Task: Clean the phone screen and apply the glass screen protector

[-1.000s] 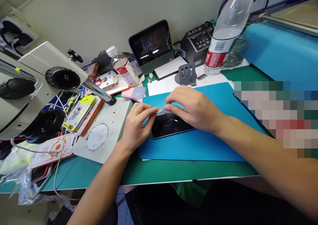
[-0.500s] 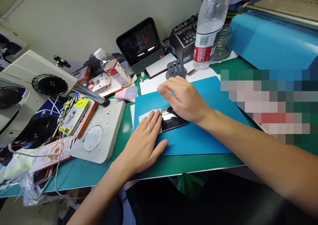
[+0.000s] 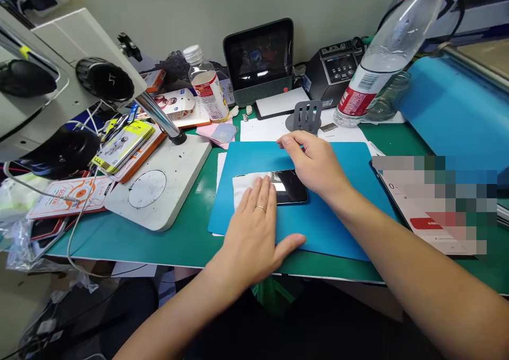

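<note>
A phone (image 3: 293, 192) with a glossy black screen lies flat on a blue mat (image 3: 254, 156). Over its left part is a thin white cloth (image 3: 243, 186), possibly a wipe. My left hand (image 3: 254, 227) rests flat on the cloth, fingers stretched out together and thumb apart. At the phone's right end, my right hand (image 3: 318, 164) is curled, with its thumb close to the bent index finger. What its fingers hold, if anything, is hidden.
Left stands a microscope base (image 3: 186, 164) with boxed parts (image 3: 123, 145). Behind the mat are a small bottle (image 3: 210, 92), a screen device (image 3: 260, 58), a grey phone stand (image 3: 306, 117) and a tall water bottle (image 3: 368, 84). A partly blurred tablet-like screen (image 3: 421, 206) lies right.
The camera view has shifted, so the desk appears differently placed. My right hand has drawn its thumb and fingers closer together. My left hand still lies flat on the white cloth.
</note>
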`<state>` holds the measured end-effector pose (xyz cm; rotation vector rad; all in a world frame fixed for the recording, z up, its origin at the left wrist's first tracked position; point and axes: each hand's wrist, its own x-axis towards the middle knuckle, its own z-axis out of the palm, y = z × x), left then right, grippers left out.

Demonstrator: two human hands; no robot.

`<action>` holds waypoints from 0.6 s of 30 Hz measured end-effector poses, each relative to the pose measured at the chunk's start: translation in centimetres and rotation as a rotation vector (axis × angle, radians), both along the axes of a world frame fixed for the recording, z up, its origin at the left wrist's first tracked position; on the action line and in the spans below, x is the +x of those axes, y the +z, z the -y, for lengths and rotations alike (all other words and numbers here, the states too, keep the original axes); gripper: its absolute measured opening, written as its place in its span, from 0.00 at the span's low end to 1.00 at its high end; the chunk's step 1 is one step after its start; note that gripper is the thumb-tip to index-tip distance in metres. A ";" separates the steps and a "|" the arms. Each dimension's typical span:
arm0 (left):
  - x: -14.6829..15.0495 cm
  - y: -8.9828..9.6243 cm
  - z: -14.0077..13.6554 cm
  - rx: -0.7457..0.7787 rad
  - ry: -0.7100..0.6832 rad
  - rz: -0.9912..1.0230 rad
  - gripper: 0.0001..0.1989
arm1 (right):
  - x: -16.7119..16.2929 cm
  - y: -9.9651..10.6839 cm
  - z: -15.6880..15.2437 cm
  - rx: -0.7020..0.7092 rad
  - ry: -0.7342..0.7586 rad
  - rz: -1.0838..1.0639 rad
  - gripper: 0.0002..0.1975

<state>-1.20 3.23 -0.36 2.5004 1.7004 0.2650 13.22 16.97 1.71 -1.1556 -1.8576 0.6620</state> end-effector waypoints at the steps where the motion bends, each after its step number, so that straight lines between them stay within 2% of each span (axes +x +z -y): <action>1: 0.7 0.0 0.0 0.004 -0.007 -0.006 0.51 | 0.0 0.0 -0.1 -0.016 -0.004 0.000 0.15; 5: 1.1 0.8 0.2 -0.021 -0.063 -0.046 0.54 | 0.4 -0.2 -0.5 -0.075 -0.043 -0.002 0.16; 11: -2.4 2.1 0.1 -0.093 -0.023 -0.037 0.51 | 0.5 -0.4 -0.9 -0.124 -0.080 0.008 0.17; 15: -2.6 1.8 -0.1 -0.086 0.010 -0.047 0.51 | 0.7 -0.4 -1.1 -0.118 -0.094 0.183 0.17; 18: -1.7 1.2 -0.2 -0.067 0.007 -0.063 0.52 | 1.1 -0.4 -1.4 -0.097 -0.099 0.311 0.13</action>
